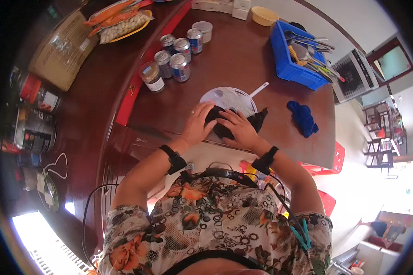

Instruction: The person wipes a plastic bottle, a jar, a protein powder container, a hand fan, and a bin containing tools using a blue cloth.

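Observation:
A round white slotted utensil (pixel 223 98) with a straight white handle, resembling a strainer, lies near the front edge of the brown table. Black cloth (pixel 260 120) covers its near part, one pointed corner sticking out to the right. My left hand (pixel 197 124) touches the cloth's left side and reaches the utensil's rim; whether it pinches the cloth cannot be made out. Across the middle of the cloth lies my right hand (pixel 240 128), palm down with fingers spread. Both wrists wear black straps.
Several drink cans (pixel 180 67), a lidded jar (pixel 152 77) and a white tub (pixel 203 31) stand at the back left. A blue crate (pixel 297 74) of kitchen utensils is at the back right. A crumpled blue cloth (pixel 303 118) lies on the right. Red plastic stools (pixel 337 158) stand beyond the table edge.

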